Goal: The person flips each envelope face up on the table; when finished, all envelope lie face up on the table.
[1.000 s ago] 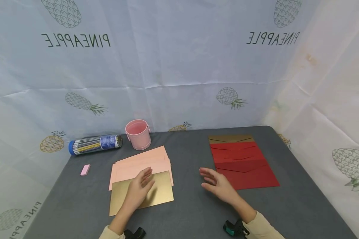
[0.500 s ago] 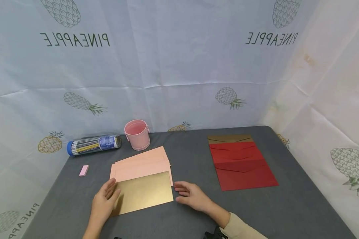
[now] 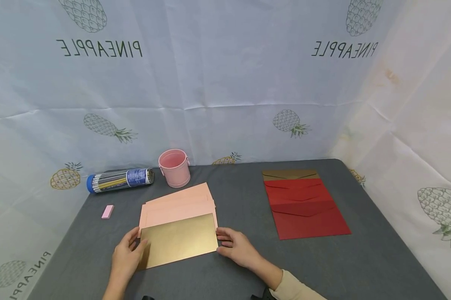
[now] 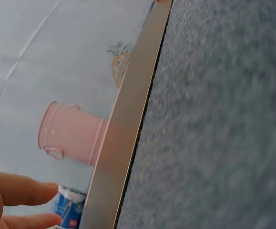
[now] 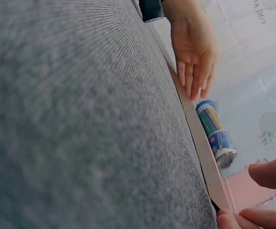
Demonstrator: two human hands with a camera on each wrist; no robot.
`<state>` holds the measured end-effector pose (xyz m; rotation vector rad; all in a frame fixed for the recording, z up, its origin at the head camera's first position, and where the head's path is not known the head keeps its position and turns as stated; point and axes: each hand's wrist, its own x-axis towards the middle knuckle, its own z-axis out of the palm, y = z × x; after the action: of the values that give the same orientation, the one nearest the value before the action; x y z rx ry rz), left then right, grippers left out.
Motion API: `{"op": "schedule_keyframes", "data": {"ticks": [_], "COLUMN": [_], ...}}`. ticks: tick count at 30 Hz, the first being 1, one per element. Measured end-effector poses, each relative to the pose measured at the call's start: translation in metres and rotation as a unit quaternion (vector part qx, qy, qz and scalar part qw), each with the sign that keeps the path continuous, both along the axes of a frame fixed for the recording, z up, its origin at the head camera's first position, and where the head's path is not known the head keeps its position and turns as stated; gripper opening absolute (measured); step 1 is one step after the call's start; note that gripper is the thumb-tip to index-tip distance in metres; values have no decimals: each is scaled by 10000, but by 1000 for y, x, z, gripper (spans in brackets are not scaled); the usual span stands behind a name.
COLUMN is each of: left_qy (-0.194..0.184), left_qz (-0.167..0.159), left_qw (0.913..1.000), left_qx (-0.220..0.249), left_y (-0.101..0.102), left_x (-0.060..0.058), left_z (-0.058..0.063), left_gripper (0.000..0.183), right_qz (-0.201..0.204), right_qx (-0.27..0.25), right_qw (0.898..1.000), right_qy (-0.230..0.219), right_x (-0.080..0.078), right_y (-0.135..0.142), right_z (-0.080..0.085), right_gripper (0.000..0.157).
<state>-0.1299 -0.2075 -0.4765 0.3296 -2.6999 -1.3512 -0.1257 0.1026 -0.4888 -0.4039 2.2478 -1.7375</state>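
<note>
The left hand (image 3: pixel 125 256) is at the left end of the gold paper (image 3: pixel 180 241), its fingers fairly straight and its thumb standing apart from them, with no pinch to be seen; whether it touches the paper I cannot tell. The right hand (image 3: pixel 237 248) is at the right end, its fingertips seemingly against the edge, thumb and fingers loosely spread rather than clamped.

What has changed is the hands: a second ago the left was over the middle of the gold paper and the right was near the red envelopes (image 3: pixel 308 223). Now they flank the gold paper, which lies in the same place, so the work in hand appears centred on it.

Just beyond it, partly under its far edge, are the pink papers (image 3: pixel 176 212). Farther left are the eraser (image 3: pixel 107 211) and a tub of pencils (image 3: pixel 120 180) on its side, with a pink bucket (image 3: pixel 174 170) upright at the far edge. On the right, the red envelopes overlap a gold envelope (image 3: pixel 290 173) at their far end.
</note>
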Motion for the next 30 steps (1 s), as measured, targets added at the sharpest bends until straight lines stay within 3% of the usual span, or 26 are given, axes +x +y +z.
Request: {"op": "schedule_keyframes", "data": {"ticks": [5,14,20,24,30], "left_qy": [1,453,274,42,-147], "left_qz": [-69,594,649,567,339], "left_qw": [9997,9957,9910,9783,9526], "left_qx": [250,543,1134,1990,3020], "left_y": [-1,2,6,10,20], "left_x": [1,1,-1,-7,-21], "left_z": [1,-1,0,2,9], "left_gripper": [50,41,42,46,52], "right_qz": [-111,-413,-804,-1025,-1368], "right_qx": [-133,-1084,-1279,-1290,-1612], "right_qw": [9998,9922,9873,9856,9766], "right_qy": [-129,-452,-490,-369,-400], "right_x": [1,-1,-5,-9,-22], "right_y": [-2,-4,-3,1,13], "right_z": [0,-6,-8,-5,4], "right_gripper": [57,54,52,51,53]}}
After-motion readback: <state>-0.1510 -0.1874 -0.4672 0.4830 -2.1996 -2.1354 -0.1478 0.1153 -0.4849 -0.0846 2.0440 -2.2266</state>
